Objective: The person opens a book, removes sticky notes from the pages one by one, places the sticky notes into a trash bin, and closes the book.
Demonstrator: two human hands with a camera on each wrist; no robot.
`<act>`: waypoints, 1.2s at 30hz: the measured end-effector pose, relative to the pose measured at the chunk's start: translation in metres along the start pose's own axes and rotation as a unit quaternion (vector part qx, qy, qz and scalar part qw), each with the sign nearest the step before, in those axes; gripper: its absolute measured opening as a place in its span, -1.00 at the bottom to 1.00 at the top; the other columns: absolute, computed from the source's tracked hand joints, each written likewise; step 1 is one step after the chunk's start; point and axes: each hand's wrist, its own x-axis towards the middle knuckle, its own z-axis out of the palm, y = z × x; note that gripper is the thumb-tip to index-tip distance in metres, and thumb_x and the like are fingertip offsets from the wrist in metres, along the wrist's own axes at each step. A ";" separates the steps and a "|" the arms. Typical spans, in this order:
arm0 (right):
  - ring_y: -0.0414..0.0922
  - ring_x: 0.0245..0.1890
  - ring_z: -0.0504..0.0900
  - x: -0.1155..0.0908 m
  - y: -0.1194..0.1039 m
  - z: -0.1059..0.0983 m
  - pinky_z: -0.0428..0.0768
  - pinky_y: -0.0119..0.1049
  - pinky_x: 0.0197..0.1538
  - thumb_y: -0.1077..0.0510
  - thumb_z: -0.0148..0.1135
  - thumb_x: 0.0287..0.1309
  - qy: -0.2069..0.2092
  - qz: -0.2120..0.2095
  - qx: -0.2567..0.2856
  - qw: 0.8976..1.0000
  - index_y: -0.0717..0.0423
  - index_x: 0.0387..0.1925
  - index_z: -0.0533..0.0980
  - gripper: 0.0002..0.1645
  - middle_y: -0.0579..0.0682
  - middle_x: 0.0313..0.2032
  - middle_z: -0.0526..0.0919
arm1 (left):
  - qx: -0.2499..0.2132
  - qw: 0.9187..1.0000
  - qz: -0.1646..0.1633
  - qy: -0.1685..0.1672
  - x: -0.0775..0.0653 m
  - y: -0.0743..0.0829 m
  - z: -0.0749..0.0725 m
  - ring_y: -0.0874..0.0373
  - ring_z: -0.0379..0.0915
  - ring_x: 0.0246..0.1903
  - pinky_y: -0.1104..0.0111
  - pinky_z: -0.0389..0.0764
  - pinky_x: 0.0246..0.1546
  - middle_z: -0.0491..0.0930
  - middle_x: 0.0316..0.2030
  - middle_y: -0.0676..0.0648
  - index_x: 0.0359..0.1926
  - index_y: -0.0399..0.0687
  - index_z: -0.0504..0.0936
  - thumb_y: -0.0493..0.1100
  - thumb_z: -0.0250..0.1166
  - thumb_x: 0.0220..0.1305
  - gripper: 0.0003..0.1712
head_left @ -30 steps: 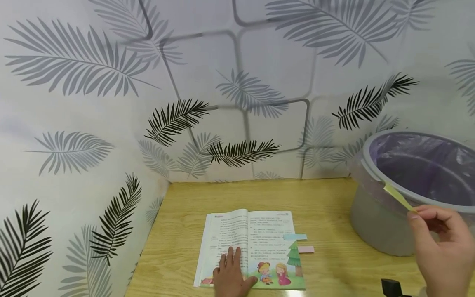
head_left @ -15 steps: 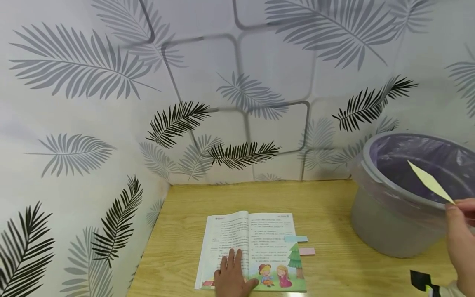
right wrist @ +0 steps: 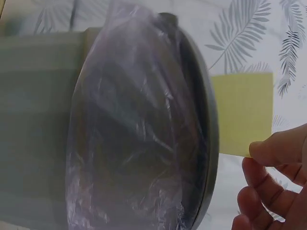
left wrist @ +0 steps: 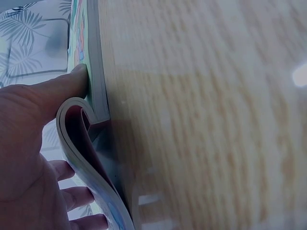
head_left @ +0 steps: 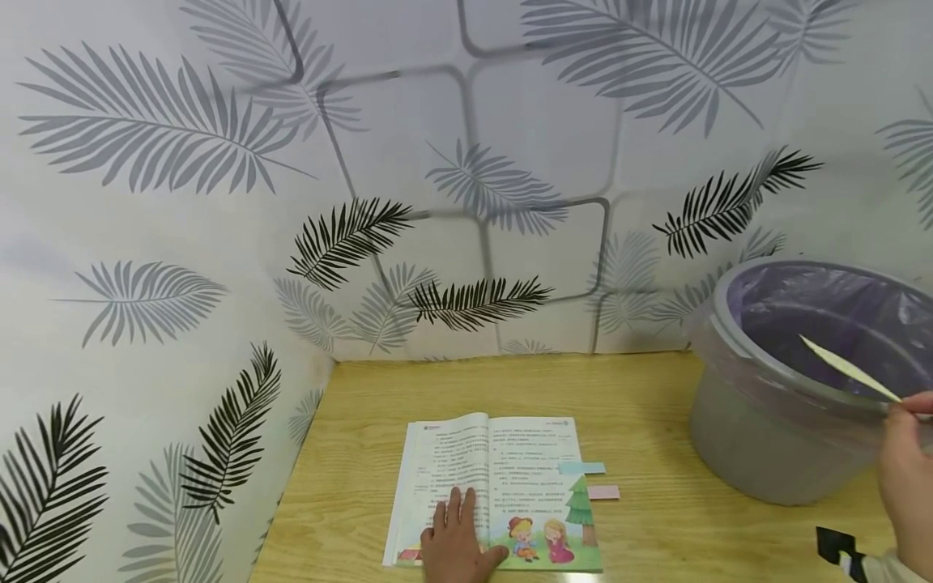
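My left hand lies with spread fingers on the lower left page of an open book, near its fold. In the left wrist view the thumb presses one page side and the other fingers the other. At the right edge of the head view, my right hand pinches a yellow sticky note by one corner between thumb and forefinger. The note is over the opening of a grey bin. In the right wrist view the sticky note shows as a flat square beyond the bin's rim.
A purple-tinted plastic liner folds over the bin's rim. A blue tab and a pink tab stick out of the book's right edge. The wooden table meets a leaf-patterned wall covering at the back.
My right hand has moved right with the sticky note, from in front of the bin to over its opening; lately the note has turned more edge-on. My left hand has stayed on the book.
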 end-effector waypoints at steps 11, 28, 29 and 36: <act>-0.72 -0.18 0.22 -0.001 0.010 0.006 0.11 -0.64 -0.05 0.37 -0.08 0.18 -0.019 0.008 -0.011 1.000 0.50 -0.35 0.53 -0.73 -0.82 -0.38 0.23 | 0.002 1.000 -0.008 -0.004 0.001 -0.001 0.000 -0.27 0.08 0.34 -0.24 0.28 0.09 0.15 0.42 -0.19 0.42 0.03 0.15 0.50 0.28 -0.13 0.18; -0.69 -0.15 0.24 0.001 0.021 0.010 0.10 -0.64 -0.03 0.43 -0.15 0.19 -0.035 -0.004 0.005 0.999 0.46 -0.41 0.51 -0.73 -0.83 -0.37 0.21 | -0.003 1.000 0.002 -0.008 -0.002 0.000 -0.003 -0.29 0.08 0.34 -0.24 0.28 0.07 0.13 0.43 -0.20 0.43 0.01 0.14 0.51 0.25 -0.09 0.16; -0.60 -0.10 0.31 0.001 0.021 0.010 0.12 -0.62 -0.01 0.43 -0.15 0.19 -0.036 -0.003 -0.003 0.999 0.55 -0.30 0.47 -0.74 -0.83 -0.36 0.20 | -0.003 1.000 0.003 -0.008 -0.002 0.000 -0.003 -0.29 0.08 0.34 -0.24 0.28 0.07 0.12 0.43 -0.20 0.43 0.01 0.13 0.51 0.24 -0.08 0.16; -0.06 0.05 0.46 0.001 0.019 0.009 0.22 -0.54 0.10 0.40 -0.09 0.16 -0.034 -0.003 -0.016 0.999 0.51 -0.31 0.51 -0.75 -0.81 -0.33 0.20 | -0.008 1.000 -0.005 -0.007 0.000 0.001 -0.002 -0.28 0.07 0.34 -0.24 0.25 0.09 0.13 0.42 -0.20 0.42 0.01 0.14 0.47 0.31 -0.13 0.18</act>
